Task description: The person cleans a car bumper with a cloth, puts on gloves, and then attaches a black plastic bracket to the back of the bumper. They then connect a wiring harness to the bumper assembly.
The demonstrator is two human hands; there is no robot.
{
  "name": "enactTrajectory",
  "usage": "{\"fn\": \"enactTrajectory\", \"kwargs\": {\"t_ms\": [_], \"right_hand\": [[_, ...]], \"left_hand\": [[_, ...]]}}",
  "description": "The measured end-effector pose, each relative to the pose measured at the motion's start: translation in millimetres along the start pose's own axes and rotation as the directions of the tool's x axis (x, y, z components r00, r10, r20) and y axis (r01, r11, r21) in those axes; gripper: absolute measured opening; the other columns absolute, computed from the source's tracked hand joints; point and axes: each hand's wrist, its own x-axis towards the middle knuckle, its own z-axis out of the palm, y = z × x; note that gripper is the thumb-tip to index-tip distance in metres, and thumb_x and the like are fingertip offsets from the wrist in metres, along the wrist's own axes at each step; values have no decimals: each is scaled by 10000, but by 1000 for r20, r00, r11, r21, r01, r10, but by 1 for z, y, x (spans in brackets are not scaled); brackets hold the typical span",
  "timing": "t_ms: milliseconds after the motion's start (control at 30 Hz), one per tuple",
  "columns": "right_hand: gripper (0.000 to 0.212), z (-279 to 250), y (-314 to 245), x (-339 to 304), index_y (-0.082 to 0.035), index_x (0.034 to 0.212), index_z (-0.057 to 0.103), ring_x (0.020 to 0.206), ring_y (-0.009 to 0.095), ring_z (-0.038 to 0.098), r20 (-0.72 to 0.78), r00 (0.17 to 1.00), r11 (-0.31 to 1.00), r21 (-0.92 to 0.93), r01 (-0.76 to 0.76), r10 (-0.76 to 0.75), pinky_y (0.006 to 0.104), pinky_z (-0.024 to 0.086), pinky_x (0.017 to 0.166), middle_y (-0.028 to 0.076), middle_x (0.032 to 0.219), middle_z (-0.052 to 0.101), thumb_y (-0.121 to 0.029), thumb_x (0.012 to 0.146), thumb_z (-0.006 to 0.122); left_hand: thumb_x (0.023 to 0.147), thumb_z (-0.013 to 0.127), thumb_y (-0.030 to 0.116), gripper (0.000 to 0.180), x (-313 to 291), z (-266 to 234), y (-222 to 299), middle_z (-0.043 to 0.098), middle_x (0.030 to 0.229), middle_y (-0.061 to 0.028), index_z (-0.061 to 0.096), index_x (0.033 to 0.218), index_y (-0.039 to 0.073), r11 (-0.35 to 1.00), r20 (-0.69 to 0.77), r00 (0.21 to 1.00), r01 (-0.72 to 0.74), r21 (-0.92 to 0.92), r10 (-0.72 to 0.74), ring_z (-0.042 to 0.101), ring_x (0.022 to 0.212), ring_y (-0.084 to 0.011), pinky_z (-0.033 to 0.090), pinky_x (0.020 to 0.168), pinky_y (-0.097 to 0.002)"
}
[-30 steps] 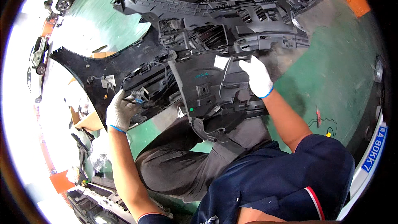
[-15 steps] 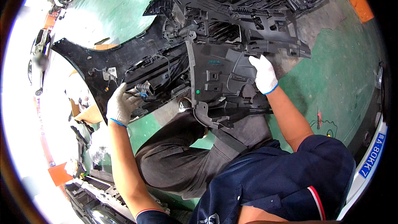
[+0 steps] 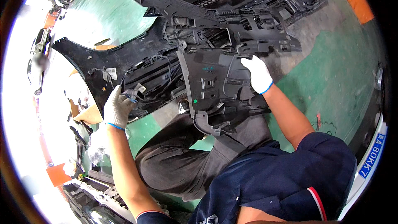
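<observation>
Though in the right hand (image 3: 260, 76), black panel (image 3: 212, 74) mostly leftward

From here I count two white-gloved hands at the one black panel (image 3: 211, 68): one left hand (image 3: 116, 108) off to its left, one right hand (image 3: 258, 76) at its right edge. The panel carries one round green dot (image 3: 195, 101). Just left of it shows one shoe (image 3: 183, 106); farther left, at least one white label (image 3: 109, 74) and at least one cardboard box (image 3: 85, 112). Right of it I see one red item (image 3: 319, 120) and, farther right, one blue plate (image 3: 372, 155). Several black car parts (image 3: 265, 20) lie beyond it — too overlapped to number.
</observation>
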Motion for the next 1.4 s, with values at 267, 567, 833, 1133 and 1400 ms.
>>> {"fn": "enactTrajectory", "kwargs": {"t_ms": [267, 567, 833, 1133, 1400], "right_hand": [[244, 38, 32, 40, -1, 1093, 696, 941, 151, 627, 123, 991, 988, -149, -40, 59, 313, 506, 843, 66, 1003, 711, -191, 942, 725], [244, 112, 65, 107, -13, 880, 648, 783, 156, 568, 197, 979, 980, -198, -14, 54, 346, 469, 684, 64, 818, 633, -231, 906, 752], [305, 142, 81, 146, -9, 861, 643, 744, 208, 582, 269, 963, 917, -378, 125, -20, 385, 485, 677, 101, 785, 635, -296, 905, 737], [232, 181, 36, 200, -43, 867, 623, 786, 186, 502, 114, 993, 1000, 2, 18, -18, 389, 434, 728, 63, 829, 579, -206, 870, 788], [603, 196, 1, 250, -126, 1319, 670, 928, 399, 662, 413, 677, -8, -857, 516, -609, 452, 556, 820, 249, 995, 662, -278, 767, 858]], "left_hand": [[1010, 623, 387, 438, 15, -7, -14, 716, 1122, -164, 612, 1276, 39, 993, 38, 996, -78, 89, 75, 680, 973, -294, 529, 881, -470], [965, 721, 328, 287, 11, -20, -5, 732, 969, -92, 689, 1120, 88, 967, -114, 993, 27, 255, 2, 691, 820, -232, 538, 668, -360], [964, 703, 318, 310, 10, -28, -15, 740, 1015, -125, 704, 1136, 60, 995, -58, 997, -39, 90, 45, 690, 921, -258, 556, 787, -389], [958, 687, 218, 229, -7, -18, -11, 731, 1043, -87, 695, 1116, 53, 977, -14, 985, -166, 132, 169, 691, 938, -198, 548, 865, -349], [962, 673, 231, 225, -29, -5, -1, 750, 1094, -149, 703, 1064, 32, 994, 189, 978, -77, -80, 91, 699, 922, -224, 566, 762, -331]]}}
